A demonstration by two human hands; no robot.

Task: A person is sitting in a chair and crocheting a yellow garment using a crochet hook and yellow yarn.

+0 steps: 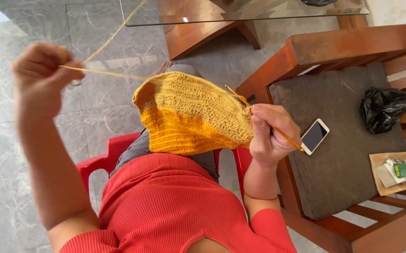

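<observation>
My right hand (271, 133) grips a thin orange crochet hook (287, 137) and pinches the right edge of a crocheted piece (189, 112), mustard yellow on top and brighter orange along the bottom. The piece hangs in front of my red ribbed top. My left hand (41, 75) is raised at the left, fingers closed on a strand of yellow yarn (107, 73) that runs taut to the piece's top left corner. A second stretch of yarn rises from that hand toward the top of the view.
I sit on a red plastic chair (104, 161). A wooden chair (334, 51) with a dark cushion at the right holds a white phone (314, 136), a black plastic bag (383, 108) and a tan packet (400, 171). A glass-topped table (240, 11) stands ahead on grey marble floor.
</observation>
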